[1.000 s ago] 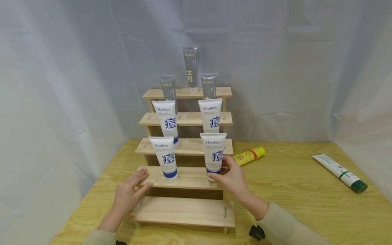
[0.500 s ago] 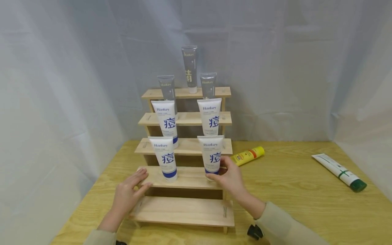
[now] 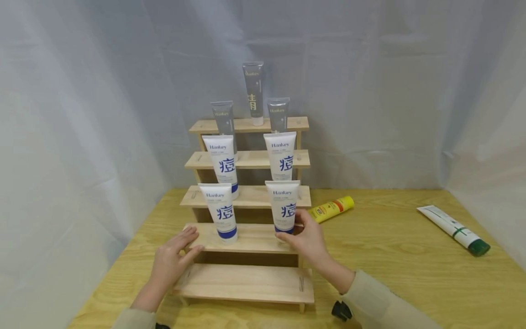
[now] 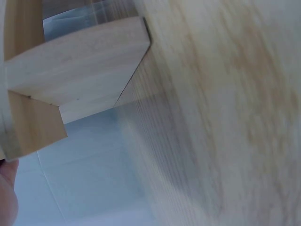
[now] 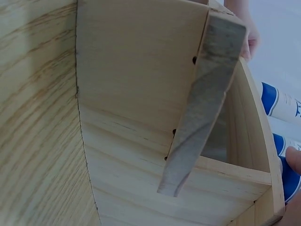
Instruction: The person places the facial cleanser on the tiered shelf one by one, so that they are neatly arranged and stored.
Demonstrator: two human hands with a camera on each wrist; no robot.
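Note:
In the head view my right hand [image 3: 310, 240] pinches the lower end of a white squeeze tube [image 3: 283, 205] with blue lettering, thumb in front. That tube is upright, cap end down, at the right of the second step from the bottom of a wooden stepped display rack [image 3: 246, 283]. Its cap is hidden behind my thumb. A matching white tube [image 3: 219, 210] stands on the same step, left of it. My left hand [image 3: 170, 260] rests on that step's left end, fingers on top and thumb at the front edge. In the right wrist view, fingertips [image 5: 294, 160] overlap the tube's blue band.
Two more white tubes [image 3: 223, 160] stand one step higher. Grey tubes [image 3: 253, 91] occupy the upper steps. A yellow tube [image 3: 332, 209] lies right of the rack; farther right lies a white tube with a green cap [image 3: 454, 230]. A pale curtain [image 3: 370, 91] hangs behind the table.
The right hand has shifted the gripped tube slightly left; its top dipped a little, then rose slightly. The left hand has stayed on the step.

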